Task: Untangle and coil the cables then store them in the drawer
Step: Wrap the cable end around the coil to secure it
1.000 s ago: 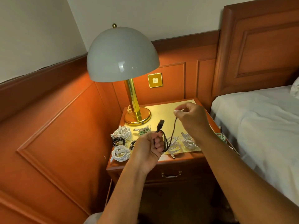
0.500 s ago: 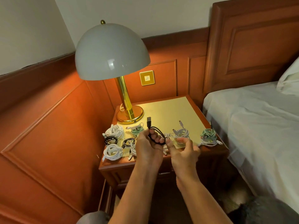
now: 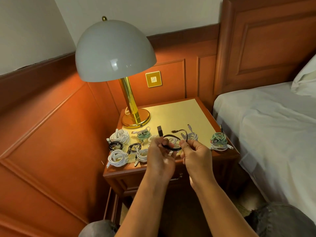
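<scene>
Both hands hold one black cable [image 3: 171, 142] in the air above the front edge of the tabletop [image 3: 179, 113]. The left hand [image 3: 159, 156] grips the coiled loops, with the USB plug projecting upward past the fingers. The right hand [image 3: 195, 154] pinches the cable on the opposite side of the loop; the free end arches up and to the left above it.

Finished coils lie on the tabletop:
- White coils [image 3: 119, 136] at the front left, with small black coils [image 3: 116, 144] between them.
- A green coil [image 3: 143, 135] in front of the brass lamp base [image 3: 136, 119].
- A green and white bundle [image 3: 218, 141] at the front right corner, near the bed [image 3: 273, 127].

The drawer front [image 3: 142, 183] below the tabletop is closed.
</scene>
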{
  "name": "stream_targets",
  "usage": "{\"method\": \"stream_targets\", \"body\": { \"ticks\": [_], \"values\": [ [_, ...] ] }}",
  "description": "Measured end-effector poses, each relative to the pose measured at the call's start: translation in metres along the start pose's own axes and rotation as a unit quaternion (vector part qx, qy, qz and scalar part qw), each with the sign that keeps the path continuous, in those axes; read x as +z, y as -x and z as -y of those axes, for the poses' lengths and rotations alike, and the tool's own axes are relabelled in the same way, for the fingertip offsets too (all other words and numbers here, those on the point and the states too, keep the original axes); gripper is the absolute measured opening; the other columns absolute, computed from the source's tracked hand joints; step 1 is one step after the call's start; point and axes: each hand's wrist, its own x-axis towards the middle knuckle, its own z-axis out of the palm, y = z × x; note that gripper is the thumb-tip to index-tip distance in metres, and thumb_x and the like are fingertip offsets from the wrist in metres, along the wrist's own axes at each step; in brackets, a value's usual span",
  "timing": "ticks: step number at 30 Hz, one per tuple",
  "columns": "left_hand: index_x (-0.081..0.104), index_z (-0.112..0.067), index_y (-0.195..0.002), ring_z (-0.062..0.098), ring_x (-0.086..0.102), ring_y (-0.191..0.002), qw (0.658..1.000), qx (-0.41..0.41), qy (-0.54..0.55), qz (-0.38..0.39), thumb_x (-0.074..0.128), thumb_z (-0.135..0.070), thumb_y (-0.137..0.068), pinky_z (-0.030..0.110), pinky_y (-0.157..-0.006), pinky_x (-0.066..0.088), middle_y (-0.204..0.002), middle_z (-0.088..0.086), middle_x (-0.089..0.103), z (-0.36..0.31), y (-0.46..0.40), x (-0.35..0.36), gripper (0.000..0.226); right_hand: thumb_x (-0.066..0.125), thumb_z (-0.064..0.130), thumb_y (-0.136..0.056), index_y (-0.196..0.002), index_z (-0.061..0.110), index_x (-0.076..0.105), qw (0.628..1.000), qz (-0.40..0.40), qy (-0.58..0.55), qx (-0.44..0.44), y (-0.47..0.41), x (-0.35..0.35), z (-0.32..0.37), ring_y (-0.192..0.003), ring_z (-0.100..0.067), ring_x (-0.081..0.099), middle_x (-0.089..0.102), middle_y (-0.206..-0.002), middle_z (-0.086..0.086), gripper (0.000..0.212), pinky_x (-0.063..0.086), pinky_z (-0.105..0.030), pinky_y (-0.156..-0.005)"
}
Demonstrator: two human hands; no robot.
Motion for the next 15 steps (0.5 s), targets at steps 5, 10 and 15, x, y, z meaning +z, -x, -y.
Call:
{"method": "stream_targets", "body": {
  "ticks": [5, 10, 15],
  "values": [
    [0.058, -0.01, -0.084, 0.011, 0.042, -0.062, 0.957, 0.058, -0.284, 0.007, 0.045, -0.014, -0.102, 0.024, -0.056, 0.034, -0.081, 0.005, 0.054, -0.004, 0.003, -0.016, 0.022, 0.062, 0.023, -0.094, -0.088, 0.019, 0.069, 1.0, 0.013, 0.023, -0.006, 0.001, -0.005, -0.004, -0.066, -0.01, 0.058, 0.069, -0.078, -0.003, 0.01, 0.046, -0.022, -0.058],
    [0.06, -0.005, -0.091, 0.011, 0.046, -0.056, 0.92, 0.095, -0.38, 0.005, 0.043, -0.016, -0.103, 0.025, -0.054, 0.038, -0.069, 0.005, 0.053, -0.003, 0.006, -0.025, 0.023, 0.062, 0.022, -0.094, -0.095, 0.017, 0.069, 0.999, 0.019, 0.001, 0.042, 0.003, -0.008, -0.015, -0.07, -0.017, 0.063, 0.069, -0.079, -0.006, 0.009, 0.047, -0.027, -0.055],
    [0.058, -0.009, -0.089, 0.014, 0.049, -0.055, 0.901, 0.059, -0.43, 0.002, 0.04, -0.016, -0.104, 0.024, -0.055, 0.041, -0.066, 0.006, 0.054, -0.002, 0.008, -0.03, 0.024, 0.062, 0.023, -0.094, -0.096, 0.016, 0.071, 0.999, 0.006, -0.004, 0.038, 0.001, -0.008, -0.016, -0.062, -0.013, 0.051, 0.059, -0.065, -0.003, 0.012, 0.042, -0.027, -0.058]
  ]
}}
